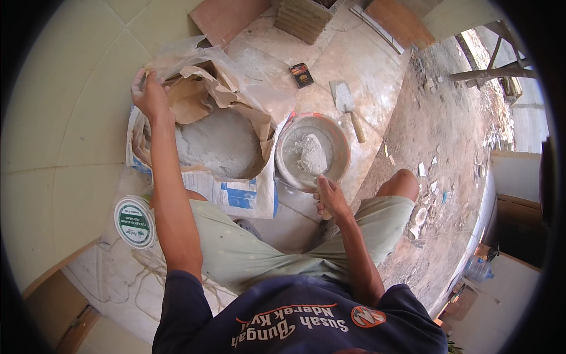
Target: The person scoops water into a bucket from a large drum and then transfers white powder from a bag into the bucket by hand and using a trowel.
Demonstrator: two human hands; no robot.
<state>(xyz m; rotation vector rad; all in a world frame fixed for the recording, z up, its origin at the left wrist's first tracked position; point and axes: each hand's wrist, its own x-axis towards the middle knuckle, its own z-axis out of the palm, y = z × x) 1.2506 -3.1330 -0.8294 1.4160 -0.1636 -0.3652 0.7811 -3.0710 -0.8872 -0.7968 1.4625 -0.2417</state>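
My left hand (150, 93) is at the upper left edge of an open paper sack (247, 199), its fingers at the crumpled plastic and brown paper of the mouth. Grey powder (216, 141) lies inside the sack. My right hand (329, 198) is closed round the handle of a trowel, whose blade is over the round bucket (345, 152) right of the sack. A heap of pale grey powder (314, 155) covers the blade. A second trowel (343, 97) with a wooden handle lies on the tiles beyond the bucket.
A small dark pack (301, 75) lies beyond the bucket. A lidded white tub (135, 222) stands at the left near my knee. Stacked tiles (303, 20) and boards (227, 20) are at the far side. Broken bits litter the rough ground on the right; a tiled wall rises on the left.
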